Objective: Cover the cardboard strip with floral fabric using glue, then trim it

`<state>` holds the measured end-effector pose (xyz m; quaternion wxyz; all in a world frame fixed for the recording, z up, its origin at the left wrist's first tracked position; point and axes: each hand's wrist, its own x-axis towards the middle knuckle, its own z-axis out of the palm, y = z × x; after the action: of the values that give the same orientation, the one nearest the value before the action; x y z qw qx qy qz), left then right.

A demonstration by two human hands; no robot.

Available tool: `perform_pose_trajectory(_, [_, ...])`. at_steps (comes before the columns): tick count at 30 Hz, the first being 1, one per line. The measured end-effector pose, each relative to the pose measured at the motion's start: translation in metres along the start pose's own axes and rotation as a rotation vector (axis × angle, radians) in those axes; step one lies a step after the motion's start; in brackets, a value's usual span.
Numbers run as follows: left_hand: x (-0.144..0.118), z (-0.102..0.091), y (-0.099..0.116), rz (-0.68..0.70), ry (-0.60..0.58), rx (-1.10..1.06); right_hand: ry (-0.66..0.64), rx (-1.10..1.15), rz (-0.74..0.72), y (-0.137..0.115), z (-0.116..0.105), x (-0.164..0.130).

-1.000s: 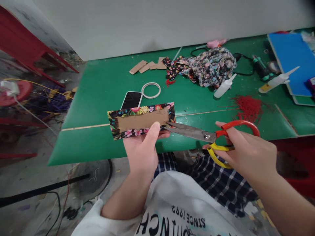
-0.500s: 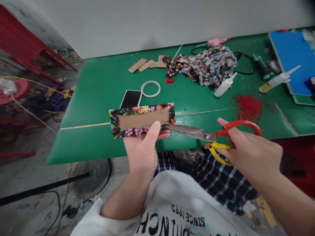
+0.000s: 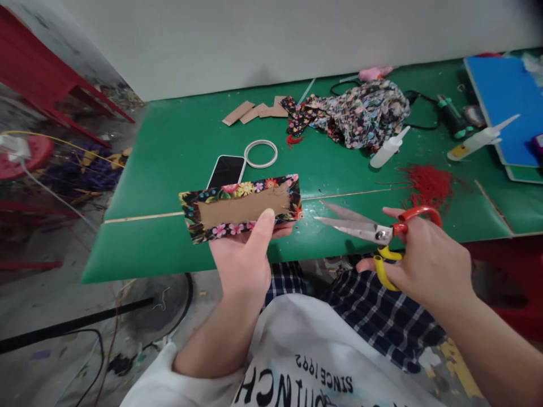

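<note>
i see left hand point(image 3: 244, 257) pinching the floral-wrapped cardboard strip point(image 3: 241, 207), right hand point(image 3: 424, 260) gripping scissors point(image 3: 369, 232), blades parted, just beside strip's right end.

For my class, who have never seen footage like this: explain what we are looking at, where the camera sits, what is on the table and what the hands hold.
The camera is worn on a person's head and looks down at their own two bare hands; no machine is involved. The left hand holds a card strip wrapped in flowered cloth, thumb on top. The right hand holds scissors with red and yellow handles, blades open and apart from the strip. Beyond lies a green table with a phone, a white ring, card pieces, a heap of flowered cloth, a white glue bottle, red threads and a blue board.
</note>
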<state>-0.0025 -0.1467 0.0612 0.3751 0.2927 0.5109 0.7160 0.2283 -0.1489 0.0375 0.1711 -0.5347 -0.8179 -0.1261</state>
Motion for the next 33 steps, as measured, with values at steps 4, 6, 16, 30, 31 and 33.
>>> perform_pose_trajectory(4, [-0.0024, 0.0007, -0.0012, 0.021, -0.001, 0.034, -0.021, -0.040, -0.046, -0.0021, -0.0040, 0.0025])
perform_pose_trajectory(6, [-0.0039, 0.0003, -0.0022, 0.046, 0.001, 0.045, -0.020, -0.060, -0.064, -0.0021, -0.0054, 0.0018])
perform_pose_trajectory(16, [-0.0034, -0.0013, -0.0022, 0.043, -0.008, 0.059, 0.029, -0.155, -0.085, -0.0002, -0.0034, -0.0008])
perform_pose_trajectory(30, [-0.0024, -0.0011, -0.0014, -0.002, -0.014, 0.040, 0.015, -0.180, -0.021, 0.0008, -0.0043, -0.0046])
perform_pose_trajectory(31, [-0.0021, -0.0009, -0.0017, -0.002, -0.010, 0.048, 0.016, -0.182, -0.029, 0.0006, -0.0053, -0.0044])
perform_pose_trajectory(33, [-0.0016, -0.0006, -0.0031, -0.005, -0.003, 0.059, 0.016, -0.184, -0.034, 0.0001, -0.0068, -0.0036])
